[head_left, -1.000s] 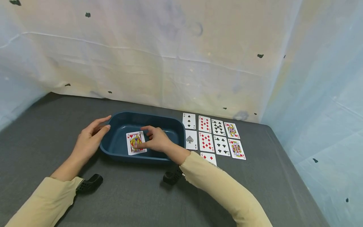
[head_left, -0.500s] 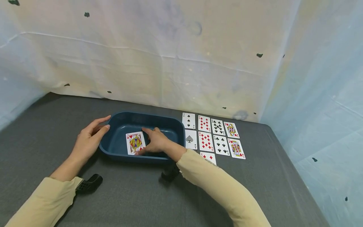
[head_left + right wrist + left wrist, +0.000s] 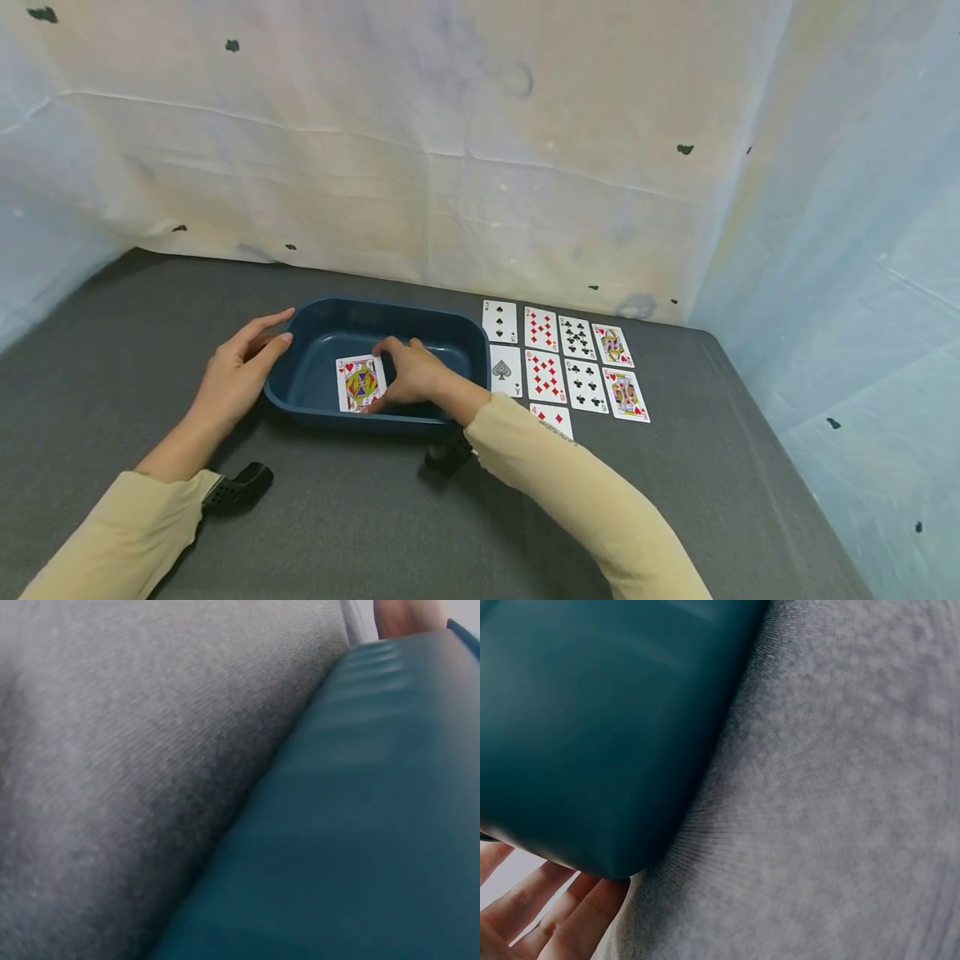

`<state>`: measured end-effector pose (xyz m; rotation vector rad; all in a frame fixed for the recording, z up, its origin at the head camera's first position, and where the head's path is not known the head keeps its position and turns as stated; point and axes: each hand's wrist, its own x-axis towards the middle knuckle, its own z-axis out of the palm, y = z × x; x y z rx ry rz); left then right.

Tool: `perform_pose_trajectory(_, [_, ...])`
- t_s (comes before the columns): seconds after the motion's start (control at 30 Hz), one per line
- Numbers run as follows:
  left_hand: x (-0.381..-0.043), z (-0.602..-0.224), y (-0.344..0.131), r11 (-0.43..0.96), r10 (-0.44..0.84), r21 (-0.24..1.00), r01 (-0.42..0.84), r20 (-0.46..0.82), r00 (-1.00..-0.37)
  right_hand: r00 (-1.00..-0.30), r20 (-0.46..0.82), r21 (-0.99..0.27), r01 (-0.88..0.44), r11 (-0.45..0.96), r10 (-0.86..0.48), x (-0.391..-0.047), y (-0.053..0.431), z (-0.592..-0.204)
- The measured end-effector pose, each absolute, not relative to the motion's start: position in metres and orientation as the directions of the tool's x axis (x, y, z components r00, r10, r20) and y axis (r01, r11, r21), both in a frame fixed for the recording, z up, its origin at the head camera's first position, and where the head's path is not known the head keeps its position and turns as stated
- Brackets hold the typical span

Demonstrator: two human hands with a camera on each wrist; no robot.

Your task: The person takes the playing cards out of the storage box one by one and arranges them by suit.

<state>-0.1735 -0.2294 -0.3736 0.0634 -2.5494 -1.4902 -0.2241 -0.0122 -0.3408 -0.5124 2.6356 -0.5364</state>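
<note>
Inside a dark blue tray (image 3: 457,329) lies a face-up jack of hearts playing card (image 3: 358,382). My right hand (image 3: 412,375) reaches in over the near rim and pinches this card near its right side, thumb at the near edge and a finger at the far edge. My left hand (image 3: 243,362) rests against the tray's left end, thumb tip at the rim. In the left wrist view, its fairly straight fingers (image 3: 577,915) touch the outer wall. The right wrist view shows mostly the tray's outer side (image 3: 345,795); my right hand's grip is hidden there.
Right of the tray, several face-up playing cards (image 3: 544,377) lie in rows, including a king (image 3: 626,395) and a four of diamonds (image 3: 551,417) partly behind my sleeve. Dark grey cloth (image 3: 330,517) covers the table. Pale curtains (image 3: 360,125) stand behind and at the sides.
My right thumb has moved from the middle of the jack of hearts to its near edge, and the card has shifted slightly nearer. My left hand has stayed at the tray.
</note>
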Motion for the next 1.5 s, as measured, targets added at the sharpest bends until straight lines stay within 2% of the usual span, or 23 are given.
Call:
perform_pose_trajectory(0.4, [-0.173, -0.373, -0.229, 0.499, -0.118, 0.864, 0.070, 0.148, -0.982, -0.878, -0.306, -0.393, -0.235, 0.889, -0.368, -0.223, -0.013, -0.342])
perform_pose_trajectory(0.7, [-0.172, -0.373, -0.231, 0.503, -0.124, 0.862, 0.065, 0.146, -0.981, -0.872, -0.250, -0.585, -0.211, 0.783, -0.422, -0.216, -0.008, -0.343])
perform_pose_trajectory(1.13, [-0.172, -0.373, -0.230, 0.495, -0.114, 0.866, 0.070, 0.145, -0.983, -0.847, -0.175, -0.708, -0.246, 0.662, -0.502, -0.213, -0.004, -0.340])
perform_pose_trajectory(1.5, [-0.173, -0.373, -0.231, 0.492, -0.109, 0.867, 0.076, 0.148, -0.983, -0.902, -0.065, -0.854, -0.170, 0.491, -0.426, -0.211, 0.005, -0.334])
